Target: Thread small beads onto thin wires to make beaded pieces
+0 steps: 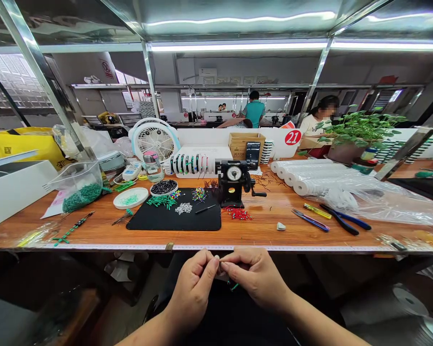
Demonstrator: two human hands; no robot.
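Black mat [173,221] on table [267,230], 11 o'clock of hands. Left hand [193,288], 6 o'clock, below table edge: fingertips pinched on small item [222,262], too small to identify. Right hand [257,278], at its 3 o'clock: pinching same item.

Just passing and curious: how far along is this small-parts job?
Seemingly done: the red pile by the winder. In hand: left hand and right hand pinch one piece. Left, probably: the green pile and white pile on the mat, plus the bag.
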